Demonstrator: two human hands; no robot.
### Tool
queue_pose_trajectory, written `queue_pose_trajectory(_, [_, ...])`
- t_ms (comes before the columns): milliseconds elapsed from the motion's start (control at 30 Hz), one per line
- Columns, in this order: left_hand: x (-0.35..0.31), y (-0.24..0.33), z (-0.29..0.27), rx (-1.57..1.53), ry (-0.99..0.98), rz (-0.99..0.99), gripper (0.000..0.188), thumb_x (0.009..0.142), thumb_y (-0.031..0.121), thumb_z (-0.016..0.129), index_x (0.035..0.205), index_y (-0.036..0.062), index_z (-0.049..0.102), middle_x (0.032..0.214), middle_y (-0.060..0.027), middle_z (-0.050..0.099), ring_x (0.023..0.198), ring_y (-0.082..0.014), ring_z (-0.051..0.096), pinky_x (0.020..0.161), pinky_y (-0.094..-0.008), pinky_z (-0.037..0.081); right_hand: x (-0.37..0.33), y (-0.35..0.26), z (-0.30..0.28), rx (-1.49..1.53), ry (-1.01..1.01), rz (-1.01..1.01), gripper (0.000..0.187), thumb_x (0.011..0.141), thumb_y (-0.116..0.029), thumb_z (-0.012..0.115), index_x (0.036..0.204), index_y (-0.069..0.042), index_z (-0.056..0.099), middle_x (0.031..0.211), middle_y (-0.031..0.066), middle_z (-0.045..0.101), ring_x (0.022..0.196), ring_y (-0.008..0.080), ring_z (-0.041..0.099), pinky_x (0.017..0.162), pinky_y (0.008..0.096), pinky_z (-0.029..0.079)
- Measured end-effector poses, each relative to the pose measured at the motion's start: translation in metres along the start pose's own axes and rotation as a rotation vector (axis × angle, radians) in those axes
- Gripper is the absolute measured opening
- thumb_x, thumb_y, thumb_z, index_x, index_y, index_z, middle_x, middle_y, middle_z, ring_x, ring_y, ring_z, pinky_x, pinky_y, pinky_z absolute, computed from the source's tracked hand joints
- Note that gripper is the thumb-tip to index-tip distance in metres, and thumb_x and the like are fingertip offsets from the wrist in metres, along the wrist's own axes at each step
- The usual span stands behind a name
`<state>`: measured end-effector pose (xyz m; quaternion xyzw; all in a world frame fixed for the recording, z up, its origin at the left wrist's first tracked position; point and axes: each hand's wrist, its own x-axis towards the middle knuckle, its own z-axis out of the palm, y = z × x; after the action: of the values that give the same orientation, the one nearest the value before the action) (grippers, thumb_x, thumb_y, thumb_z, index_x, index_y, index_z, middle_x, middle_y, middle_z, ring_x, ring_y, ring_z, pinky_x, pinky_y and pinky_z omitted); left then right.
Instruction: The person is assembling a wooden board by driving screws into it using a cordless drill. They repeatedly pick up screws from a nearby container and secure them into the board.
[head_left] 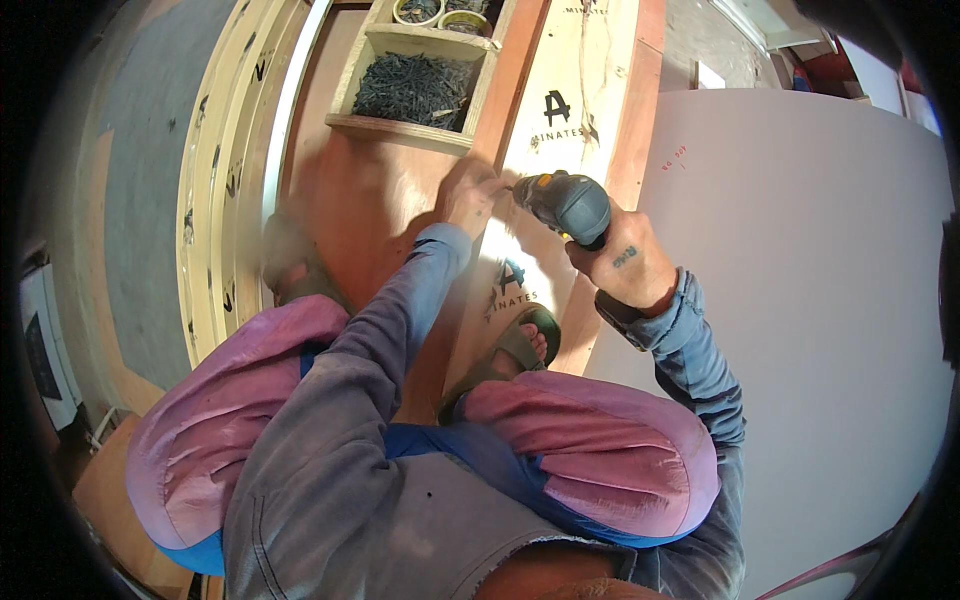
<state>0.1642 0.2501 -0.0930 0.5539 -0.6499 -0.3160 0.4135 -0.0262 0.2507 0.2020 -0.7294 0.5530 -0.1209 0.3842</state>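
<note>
My right hand (630, 262) is wrapped round the grip of a dark cordless drill (575, 208) with yellow marks. The drill lies over a pale timber board (555, 150) with black stamped lettering, its nose pointing left. My left hand (468, 196) is closed at the drill's tip, by the edge where the pale board meets reddish plywood (375, 195). Whatever its fingers pinch is too small and shaded to make out. Beyond that hand stands a wooden box (400, 130) holding a heap of dark screws (415, 90).
Two small round tubs (465, 22) sit in the box's far compartment. Pale stamped timbers (215, 180) run along the left. A large white sheet (800, 300) spreads out on the right. My sandalled foot (515, 350) rests on the pale board.
</note>
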Motion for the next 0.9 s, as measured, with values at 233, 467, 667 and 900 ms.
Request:
queue_pose_trajectory(233, [0.004,0.014,-0.007,0.005,-0.017,-0.061,0.016,0.084,0.004,0.071,0.096,0.0109,0.079,0.100,-0.0091,0.065,0.094,-0.0300,0.067,0.083,-0.0403,0.054,0.018,0.000,-0.008,-0.044,-0.035,-0.010,0.032,0.077,-0.005,0.069,0.105,0.009,0.062,0.075,0.0291,0.066,0.074,0.0429,0.071,0.068,0.0419,0.057])
queue_pose_trajectory(467, [0.005,0.015,-0.013,0.061,-0.029,0.030,0.017,0.082,-0.004,0.072,0.097,0.0037,0.073,0.101,-0.0108,0.065,0.093,-0.0305,0.067,0.080,-0.0394,0.056,0.027,-0.007,-0.012,-0.010,-0.070,0.016,0.028,0.077,-0.004,0.065,0.101,0.010,0.063,0.076,0.0303,0.066,0.076,0.0443,0.071,0.070,0.0433,0.057])
queue_pose_trajectory(667, [0.007,0.022,-0.016,0.027,-0.069,0.027,0.014,0.082,-0.001,0.073,0.095,0.0031,0.072,0.103,-0.0104,0.064,0.095,-0.0299,0.067,0.081,-0.0380,0.055,0.033,-0.003,-0.016,-0.082,-0.117,0.066,0.029,0.077,-0.007,0.066,0.102,0.008,0.064,0.080,0.0316,0.067,0.081,0.0451,0.071,0.072,0.0446,0.057])
queue_pose_trajectory(900, [0.005,0.022,-0.016,0.012,-0.092,-0.064,0.012,0.085,0.002,0.072,0.096,0.0031,0.072,0.105,-0.0112,0.063,0.098,-0.0317,0.066,0.084,-0.0397,0.054,0.034,-0.008,-0.019,-0.064,-0.134,0.066,0.031,0.075,-0.007,0.067,0.102,0.008,0.064,0.079,0.0309,0.067,0.081,0.0443,0.071,0.074,0.0446,0.057])
